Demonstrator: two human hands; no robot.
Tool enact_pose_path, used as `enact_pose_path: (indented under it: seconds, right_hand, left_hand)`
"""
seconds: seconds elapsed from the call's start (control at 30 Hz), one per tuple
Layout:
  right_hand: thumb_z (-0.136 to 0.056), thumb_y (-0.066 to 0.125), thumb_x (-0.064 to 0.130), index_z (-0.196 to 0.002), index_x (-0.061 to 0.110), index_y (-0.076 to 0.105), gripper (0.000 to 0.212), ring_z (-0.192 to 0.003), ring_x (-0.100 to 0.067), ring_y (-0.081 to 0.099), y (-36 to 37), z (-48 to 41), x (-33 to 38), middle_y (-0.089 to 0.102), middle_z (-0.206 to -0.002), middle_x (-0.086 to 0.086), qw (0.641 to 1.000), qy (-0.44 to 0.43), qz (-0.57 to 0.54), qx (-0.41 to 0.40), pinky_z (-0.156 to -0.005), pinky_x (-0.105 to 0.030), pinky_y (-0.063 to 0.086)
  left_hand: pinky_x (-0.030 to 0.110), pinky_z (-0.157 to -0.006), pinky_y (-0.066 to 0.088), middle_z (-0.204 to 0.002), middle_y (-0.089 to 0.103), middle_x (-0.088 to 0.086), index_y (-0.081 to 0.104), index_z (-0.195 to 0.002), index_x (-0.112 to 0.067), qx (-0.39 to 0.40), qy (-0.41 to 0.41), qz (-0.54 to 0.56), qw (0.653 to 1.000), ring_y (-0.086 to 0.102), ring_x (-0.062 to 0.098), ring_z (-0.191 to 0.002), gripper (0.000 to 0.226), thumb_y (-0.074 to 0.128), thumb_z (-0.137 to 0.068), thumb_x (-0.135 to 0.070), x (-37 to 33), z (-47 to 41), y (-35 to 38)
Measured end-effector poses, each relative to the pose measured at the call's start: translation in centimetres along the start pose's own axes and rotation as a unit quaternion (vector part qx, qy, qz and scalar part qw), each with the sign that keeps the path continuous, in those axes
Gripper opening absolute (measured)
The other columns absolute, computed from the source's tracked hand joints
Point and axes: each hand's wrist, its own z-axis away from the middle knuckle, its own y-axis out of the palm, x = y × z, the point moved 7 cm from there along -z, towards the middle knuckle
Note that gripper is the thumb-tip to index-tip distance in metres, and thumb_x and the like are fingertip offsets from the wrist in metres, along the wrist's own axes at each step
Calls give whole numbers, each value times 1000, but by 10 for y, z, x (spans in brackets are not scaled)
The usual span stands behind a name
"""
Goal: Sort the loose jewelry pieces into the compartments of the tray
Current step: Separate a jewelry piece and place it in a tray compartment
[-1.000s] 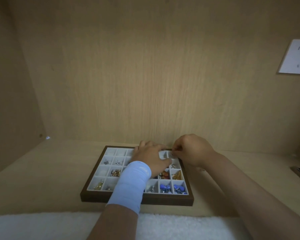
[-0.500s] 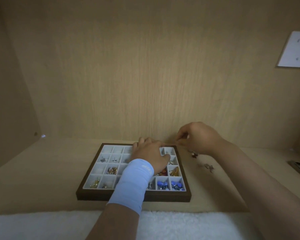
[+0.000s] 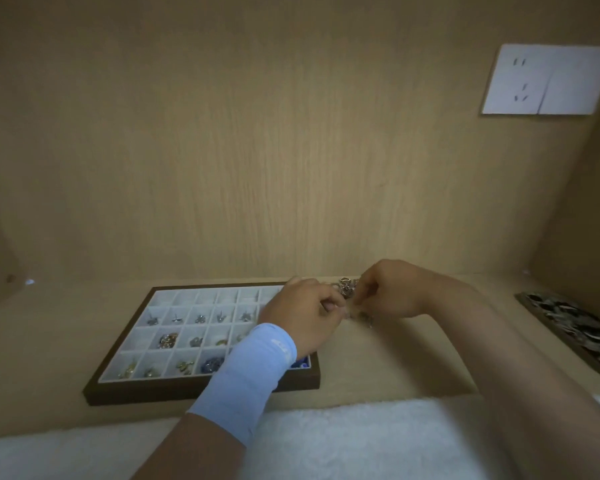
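Towel (image 3: 326, 441): white and fluffy, closest of all.
Sleeve (image 3: 250, 375): light blue, on the left arm, lying over the near right part of the tray.
Counter (image 3: 42, 348): pale wood, under everything.
Tray (image 3: 194, 388): brown rim, white boxes inside. Small shiny bits in the near three rows. Far row looks bare where it shows.
Left hand (image 3: 305, 313): over the tray's far right corner. Grip narrow, fingers curled in. Too blurry to tell if holding anything.
Loose pieces (image 3: 347, 289): a little bunch between the two hands, just off the tray's right side, not in any box yet. One more bit on the counter just under the right hand.
Right hand (image 3: 392, 292): beside the tray. Grip narrow, fingertips pinched on the loose pieces.
Second tray (image 3: 575, 327): dark, far to the right, well apart.
Socket (image 3: 548, 79): white, up on the back wall.
Just changed: a second ago both hands over the tray's far right boxes. Right hand off to the side first, now left hand there too.
Meaning: most likely done with the last piece and now getting the next one. More sorting still to do.
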Motion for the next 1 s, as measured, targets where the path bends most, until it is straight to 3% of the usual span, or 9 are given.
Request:
enact_pose_path:
  seconds: [0.13, 0.27, 0.33, 0.43, 0.53, 0.63, 0.77, 1.0]
  right_hand:
    - [-72, 76, 32, -74, 36, 75, 5, -65, 0, 63, 10, -3, 15, 67, -61, 20, 1000, -19, -2, 6, -74, -27, 56]
    - [-74, 80, 33, -80, 30, 79, 6, -57, 4, 60, 8, -4, 16, 64, -54, 24, 999, -25, -15, -19, -74, -29, 57]
    - [-78, 80, 29, -77, 28, 80, 1, -58, 3, 63, 5, -2, 17, 71, -64, 17, 996, -32, -76, -26, -73, -29, 58]
    - [-83, 77, 17, -76, 23, 80, 10, -65, 2, 67, -1, -1, 21, 75, -72, 10, 979, -55, -189, -51, -68, -22, 55]
    - [-83, 80, 15, -83, 7, 80, 8, -55, 0, 60, -6, 0, 26, 74, -66, 2, 936, -55, -341, -74, -54, -15, 47]
    - [-88, 76, 23, -82, 7, 79, 17, -43, -1, 50, -4, 3, 31, 71, -63, 3, 906, -42, -418, -59, -40, -14, 35]
    - [-93, 70, 30, -76, 17, 76, 22, -44, -6, 47, 0, 5, 38, 70, -64, 7, 895, -33, -444, -33, -42, -18, 31]
    - [-95, 67, 27, -77, 15, 73, 23, -49, -13, 48, 0, 7, 43, 66, -59, 9, 889, -22, -452, -67, -42, -20, 29]
  left_hand:
    - [28, -96, 42, -93, 64, -15, 70, -96, -38, -11, 2, 1, 1000, 49, 9, -106, 14, 62, -88, -30, 2, 0, -1]
    - [24, -90, 42, -92, 62, -19, 68, -100, -41, -9, 7, -3, 1000, 48, 7, -101, 18, 67, -84, -31, 7, -1, -3]
    - [22, -87, 43, -91, 63, -21, 66, -99, -43, -12, 2, 10, 1000, 50, 6, -98, 21, 69, -84, -30, 11, -1, -6]
    - [19, -83, 47, -92, 67, -19, 67, -98, -41, -18, -20, 83, 996, 58, 5, -91, 23, 73, -81, -27, 18, -2, -12]
    - [23, -85, 53, -89, 72, -12, 71, -93, -35, -37, -34, 181, 982, 65, 8, -89, 19, 76, -81, -23, 20, -3, -20]
    - [26, -86, 53, -85, 75, -12, 72, -94, -30, -66, -39, 234, 969, 69, 5, -87, 15, 75, -83, -21, 21, -3, -28]
    - [27, -86, 52, -85, 75, -14, 72, -93, -31, -99, -59, 257, 959, 69, -1, -85, 11, 74, -84, -24, 29, -2, -34]
    - [31, -91, 55, -89, 75, -19, 74, -94, -36, -104, -58, 267, 956, 68, -4, -87, 15, 68, -90, -23, 28, -2, -35]
